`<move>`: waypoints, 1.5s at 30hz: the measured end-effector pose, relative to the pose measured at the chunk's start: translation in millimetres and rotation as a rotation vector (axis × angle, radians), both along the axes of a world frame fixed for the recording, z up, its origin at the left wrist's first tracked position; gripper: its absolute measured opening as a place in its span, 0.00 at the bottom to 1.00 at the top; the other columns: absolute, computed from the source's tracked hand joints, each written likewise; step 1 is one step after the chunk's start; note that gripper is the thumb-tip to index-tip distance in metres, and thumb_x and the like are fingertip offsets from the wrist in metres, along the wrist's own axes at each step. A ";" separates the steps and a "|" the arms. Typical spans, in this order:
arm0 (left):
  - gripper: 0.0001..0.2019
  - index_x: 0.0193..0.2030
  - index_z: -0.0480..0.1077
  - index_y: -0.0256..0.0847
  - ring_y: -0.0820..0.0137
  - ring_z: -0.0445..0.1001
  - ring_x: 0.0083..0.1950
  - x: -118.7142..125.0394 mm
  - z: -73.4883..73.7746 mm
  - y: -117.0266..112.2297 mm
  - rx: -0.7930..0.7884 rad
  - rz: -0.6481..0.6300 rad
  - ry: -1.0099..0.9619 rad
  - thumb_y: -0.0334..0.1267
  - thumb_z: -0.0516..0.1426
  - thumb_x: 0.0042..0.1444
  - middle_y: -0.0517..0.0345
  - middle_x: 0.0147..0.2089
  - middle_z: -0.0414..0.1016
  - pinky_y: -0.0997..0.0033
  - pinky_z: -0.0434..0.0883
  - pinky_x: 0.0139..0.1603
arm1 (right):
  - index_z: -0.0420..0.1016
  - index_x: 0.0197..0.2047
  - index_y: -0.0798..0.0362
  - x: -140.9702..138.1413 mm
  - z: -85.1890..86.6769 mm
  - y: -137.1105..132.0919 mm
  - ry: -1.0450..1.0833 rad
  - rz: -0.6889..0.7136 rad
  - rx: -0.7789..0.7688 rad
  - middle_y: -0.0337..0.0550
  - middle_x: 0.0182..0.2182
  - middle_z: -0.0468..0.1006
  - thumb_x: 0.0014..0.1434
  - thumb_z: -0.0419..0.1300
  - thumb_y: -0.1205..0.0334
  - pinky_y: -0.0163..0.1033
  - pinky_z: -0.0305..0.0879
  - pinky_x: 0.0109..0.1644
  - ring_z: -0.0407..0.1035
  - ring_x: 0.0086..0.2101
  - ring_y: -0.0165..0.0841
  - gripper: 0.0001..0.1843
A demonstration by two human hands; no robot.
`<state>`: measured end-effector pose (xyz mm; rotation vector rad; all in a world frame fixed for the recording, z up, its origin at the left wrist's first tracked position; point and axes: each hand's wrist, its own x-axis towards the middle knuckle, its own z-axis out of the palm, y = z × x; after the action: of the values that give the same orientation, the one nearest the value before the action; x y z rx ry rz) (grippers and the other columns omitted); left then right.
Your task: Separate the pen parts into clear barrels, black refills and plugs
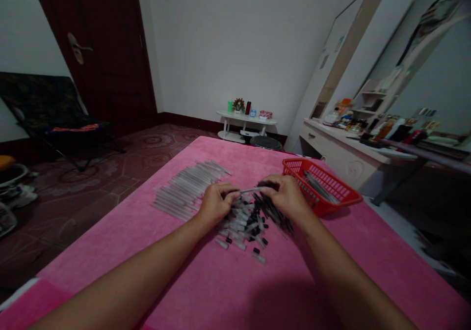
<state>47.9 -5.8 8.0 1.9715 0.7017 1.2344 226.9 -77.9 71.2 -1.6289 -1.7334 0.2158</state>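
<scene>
A thin, clear-grey pen barrel (252,190) is held level between my two hands. The fingers of my left hand (215,205) pinch its left end, while my right hand (289,195) is closed on the other end. Below them lies a loose pile of clear pen caps (241,220) mixed with small black pieces (256,250). Thin dark rods, which look like pen refills (277,216), lie under and beside my right hand. To the left of my left hand, many clear pen barrels (187,185) are laid side by side in a slanting row.
A red plastic basket (344,200) with long grey pieces inside stands just right of my right hand. Pink cloth (206,290) covers the table. Beyond are a white side table (245,117), a dressing table (346,148) at right and a folding chair (47,104) at left.
</scene>
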 end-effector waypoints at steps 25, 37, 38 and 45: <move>0.16 0.50 0.72 0.45 0.67 0.71 0.41 -8.6 11.6 12.3 0.083 0.122 -0.112 0.36 0.56 0.55 0.53 0.43 0.75 0.70 0.67 0.42 | 0.80 0.34 0.56 92.1 46.4 -29.8 0.096 -0.588 0.175 0.50 0.30 0.80 0.48 0.60 0.56 0.38 0.62 0.32 0.72 0.30 0.38 0.14; 0.12 0.44 0.75 0.43 0.68 0.72 0.39 -10.4 1.4 26.1 0.057 0.187 -0.090 0.33 0.55 0.53 0.54 0.41 0.77 0.72 0.68 0.37 | 0.81 0.41 0.51 133.6 19.2 -40.7 -0.307 -1.067 -0.012 0.59 0.32 0.78 0.49 0.58 0.44 0.42 0.55 0.27 0.71 0.31 0.45 0.24; 0.12 0.44 0.75 0.43 0.67 0.73 0.39 -11.3 2.0 28.0 0.077 0.199 -0.066 0.33 0.55 0.53 0.54 0.41 0.77 0.71 0.68 0.37 | 0.81 0.41 0.51 135.4 17.0 -39.8 -0.314 -1.051 -0.009 0.59 0.31 0.78 0.49 0.58 0.45 0.43 0.55 0.27 0.71 0.30 0.45 0.24; 0.13 0.40 0.77 0.44 0.60 0.72 0.47 -45.8 34.6 59.0 0.370 0.370 0.659 0.33 0.53 0.53 0.52 0.42 0.78 0.64 0.66 0.48 | 0.81 0.39 0.51 127.8 19.9 -32.4 -0.337 -0.937 0.076 0.56 0.32 0.79 0.49 0.58 0.42 0.42 0.57 0.27 0.71 0.29 0.45 0.24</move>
<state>2.1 53.2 42.5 2.6878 1.2787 0.9453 354.7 -110.3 91.2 -2.3125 -0.9953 -0.5875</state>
